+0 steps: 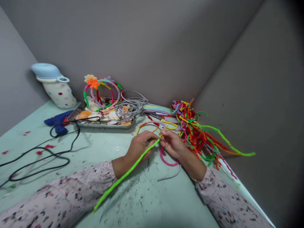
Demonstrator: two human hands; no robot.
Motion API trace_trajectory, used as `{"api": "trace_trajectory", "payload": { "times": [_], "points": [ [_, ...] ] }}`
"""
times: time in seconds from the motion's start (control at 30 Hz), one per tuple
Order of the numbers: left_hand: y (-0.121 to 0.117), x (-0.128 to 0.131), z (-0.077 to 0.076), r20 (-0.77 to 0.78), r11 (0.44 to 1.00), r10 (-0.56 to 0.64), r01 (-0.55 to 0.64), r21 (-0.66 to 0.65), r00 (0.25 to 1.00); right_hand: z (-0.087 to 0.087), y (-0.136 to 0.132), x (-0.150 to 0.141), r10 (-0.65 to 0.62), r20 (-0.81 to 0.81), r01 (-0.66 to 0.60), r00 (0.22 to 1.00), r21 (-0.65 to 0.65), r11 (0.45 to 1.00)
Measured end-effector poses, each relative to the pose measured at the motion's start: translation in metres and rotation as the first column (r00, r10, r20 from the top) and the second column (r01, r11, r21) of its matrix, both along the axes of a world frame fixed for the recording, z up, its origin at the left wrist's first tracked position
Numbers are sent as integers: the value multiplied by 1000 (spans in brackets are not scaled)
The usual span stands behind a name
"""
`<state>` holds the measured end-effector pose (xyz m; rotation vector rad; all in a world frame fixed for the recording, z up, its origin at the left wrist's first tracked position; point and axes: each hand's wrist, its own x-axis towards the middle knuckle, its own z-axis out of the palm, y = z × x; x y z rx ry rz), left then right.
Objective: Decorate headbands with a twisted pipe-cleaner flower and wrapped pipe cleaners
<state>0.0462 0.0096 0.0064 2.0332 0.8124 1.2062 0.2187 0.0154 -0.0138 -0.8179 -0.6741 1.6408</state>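
Note:
A long bright green pipe cleaner point(128, 172) slants from between my hands down toward the front left, its far end hanging loose. My left hand point(142, 145) pinches it close to its upper end. The fingertips of my right hand point(172, 144) meet the left ones, closed on a small orange part point(161, 135) of a wire wrapped in coloured pipe cleaner. That wrapped wire curves behind the hands in pink and orange, with a pink loop point(169, 164) below the right hand. A bare grey wire end point(169, 178) sticks out beneath it. Fingers hide the exact joint.
A metal tray point(106, 126) holds finished headbands point(102, 91), flower pieces and a coil of grey wire point(133, 107). Left of it are a blue glue gun point(59, 122), its black cord point(67, 158) and a white bottle point(59, 91). Scissors point(168, 123) and piled pipe cleaners point(194, 136) lie right.

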Motion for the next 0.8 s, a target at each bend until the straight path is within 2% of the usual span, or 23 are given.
{"api": "trace_trajectory", "payload": {
  "times": [0.17,0.27,0.37,0.63,0.8],
  "points": [
    [0,1,0,64,979,-9,22,-202,998,3,-1,-1,32,-18,-31,999,18,999],
    [2,1,-2,101,931,-22,57,-360,995,2,-2,-1,55,15,-56,998,33,998],
    [5,2,-6,131,882,-69,122,-454,989,0,-2,0,69,39,-72,997,54,996],
    [10,4,-5,151,865,-74,139,-483,986,1,-4,0,70,71,-74,995,53,996],
    [9,4,-1,70,876,-65,91,-474,995,1,-4,-1,62,82,-67,995,61,996]
  ]
}}
